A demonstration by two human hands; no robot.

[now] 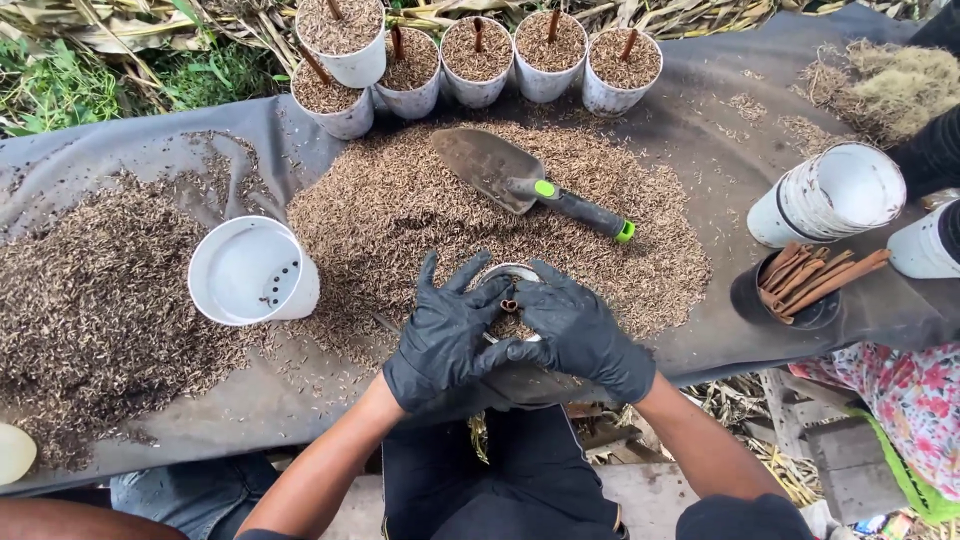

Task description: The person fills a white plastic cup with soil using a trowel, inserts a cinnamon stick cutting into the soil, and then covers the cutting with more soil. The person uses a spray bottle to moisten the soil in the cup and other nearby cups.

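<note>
Both my hands wear black gloves and wrap around a small white pot [512, 272] filled with brown husk. My left hand [445, 335] covers its left side, fingers spread over the rim. My right hand [580, 335] covers the right side. A short brown stick [509, 303] stands upright in the pot between my thumbs. The pot rests at the near edge of a wide heap of brown husk [400, 200] on a black sheet [720, 110].
A trowel [520, 180] with a green-tipped handle lies on the heap. Several filled white pots [478, 52] with sticks line the back. An empty pot [250, 272] lies tipped at left. Stacked pots [830, 195] and a black pot of sticks [805, 285] stand at right, near another person's sleeve [935, 150].
</note>
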